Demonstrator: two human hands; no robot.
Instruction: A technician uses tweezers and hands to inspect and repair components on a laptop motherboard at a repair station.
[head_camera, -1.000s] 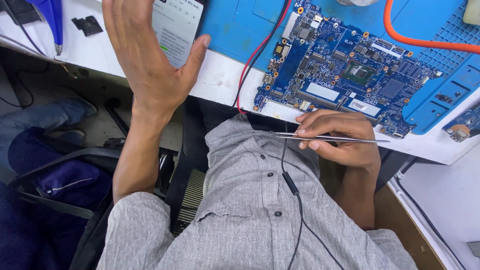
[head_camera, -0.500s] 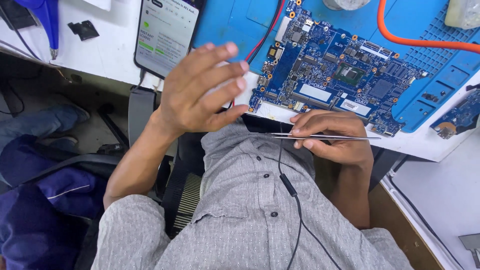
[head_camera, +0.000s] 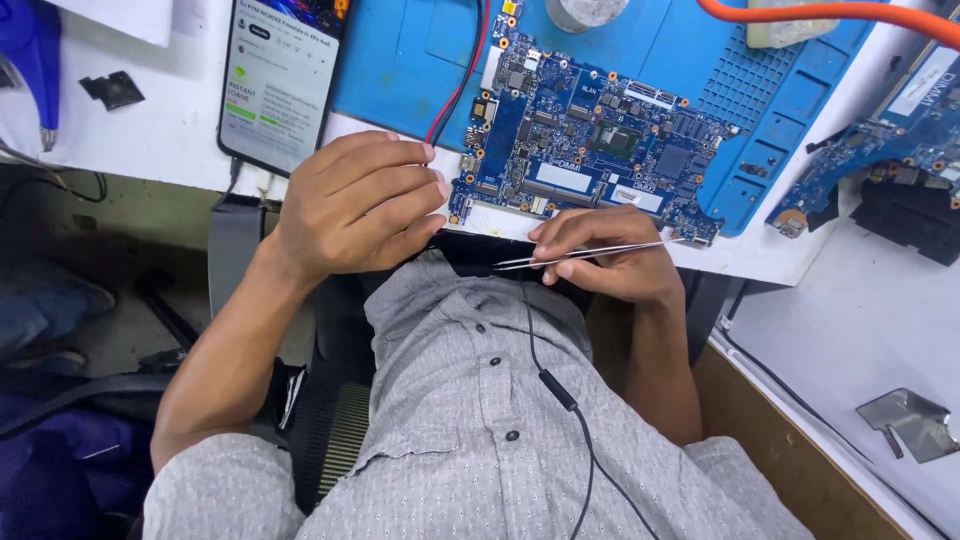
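While my right hand (head_camera: 610, 262) pinches the tweezers (head_camera: 590, 254) flat at the surface (head_camera: 760, 262) edge, my left hand (head_camera: 355, 205), fingers loosely curled and empty, should steady the blue circuit board (head_camera: 590, 150) just beside it.

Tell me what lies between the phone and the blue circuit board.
Head view: the left hand's fingers, red and black wires and blue mat.
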